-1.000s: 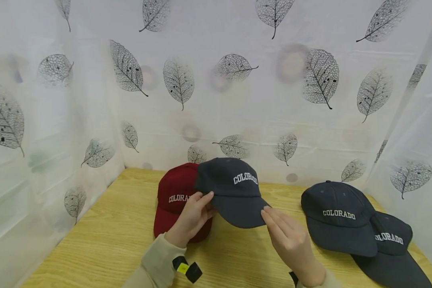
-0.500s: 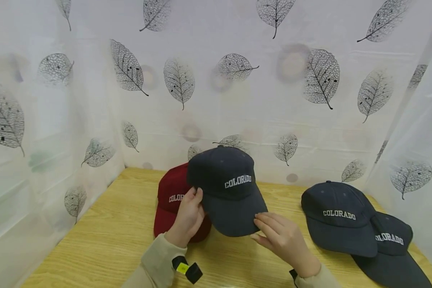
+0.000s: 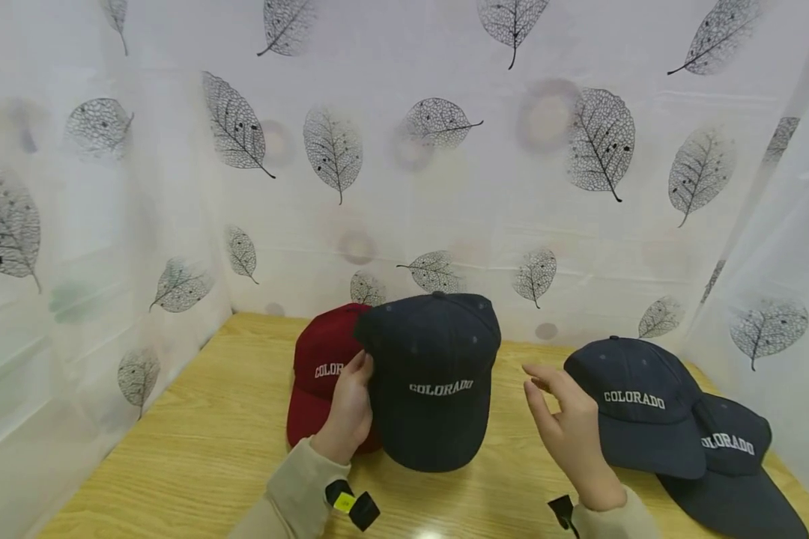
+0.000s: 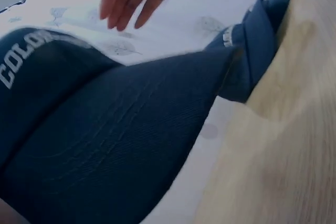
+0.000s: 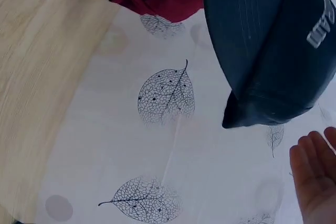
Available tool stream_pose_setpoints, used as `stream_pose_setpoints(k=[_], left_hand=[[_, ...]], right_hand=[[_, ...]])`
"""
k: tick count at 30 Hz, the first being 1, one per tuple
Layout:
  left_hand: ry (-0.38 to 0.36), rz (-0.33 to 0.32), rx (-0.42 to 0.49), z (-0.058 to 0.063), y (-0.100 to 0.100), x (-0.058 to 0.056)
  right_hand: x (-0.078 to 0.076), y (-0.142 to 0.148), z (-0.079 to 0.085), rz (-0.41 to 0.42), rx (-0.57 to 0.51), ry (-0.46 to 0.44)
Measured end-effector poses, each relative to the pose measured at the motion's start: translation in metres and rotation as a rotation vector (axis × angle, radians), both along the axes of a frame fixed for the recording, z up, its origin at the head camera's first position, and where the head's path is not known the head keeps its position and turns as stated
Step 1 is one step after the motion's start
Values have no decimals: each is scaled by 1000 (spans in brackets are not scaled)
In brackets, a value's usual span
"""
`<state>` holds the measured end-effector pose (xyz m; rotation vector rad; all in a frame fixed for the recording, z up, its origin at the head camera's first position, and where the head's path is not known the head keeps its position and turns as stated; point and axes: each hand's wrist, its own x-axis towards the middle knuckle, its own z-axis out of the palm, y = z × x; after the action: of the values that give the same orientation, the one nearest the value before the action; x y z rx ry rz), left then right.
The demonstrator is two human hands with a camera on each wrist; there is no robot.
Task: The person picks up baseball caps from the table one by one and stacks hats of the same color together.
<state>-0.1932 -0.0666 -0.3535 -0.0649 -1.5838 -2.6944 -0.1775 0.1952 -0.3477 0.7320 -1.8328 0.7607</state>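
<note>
My left hand point(image 3: 349, 408) grips a dark navy baseball cap point(image 3: 438, 340) by its left side, thumb in front. The cap hangs over the table with its brim pointing down and white COLORADO lettering facing me; in the left wrist view its brim point(image 4: 121, 124) fills much of the picture. To the right, my right hand point(image 3: 569, 430) is held off the cap, fingers loosely bent and holding nothing; the right wrist view shows its fingers point(image 5: 310, 156) apart from the cap. Behind the held cap, a red baseball cap point(image 3: 317, 344) sits partly hidden on the table.
Two more navy caps lie at the right of the wooden table point(image 3: 175, 449): one cap point(image 3: 630, 378) overlaps the other cap point(image 3: 735, 457). A white curtain point(image 3: 404, 209) with leaf prints encloses the back and sides.
My right hand has let go of the held cap's brim and moved right. The cap, still in my left hand, has turned to face me, its brim swinging downward.
</note>
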Motion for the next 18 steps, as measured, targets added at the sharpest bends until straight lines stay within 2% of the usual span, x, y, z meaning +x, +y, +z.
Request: stream_pose_setpoints(k=[4, 9, 11, 14, 18], left_hand=[[6, -34, -66, -1, 2, 3], [101, -133, -105, -4, 5, 6], [138, -174, -110, -6, 6, 7], [199, -229, -166, -8, 7, 6], [280, -277, -259, -11, 7, 5]], right_hand=[[6, 3, 8, 42, -116, -192], [15, 6, 18, 79, -202, -414], [18, 8, 21, 91, -201, -480], [21, 9, 25, 132, -172, -556], [23, 11, 26, 227, -80, -585]])
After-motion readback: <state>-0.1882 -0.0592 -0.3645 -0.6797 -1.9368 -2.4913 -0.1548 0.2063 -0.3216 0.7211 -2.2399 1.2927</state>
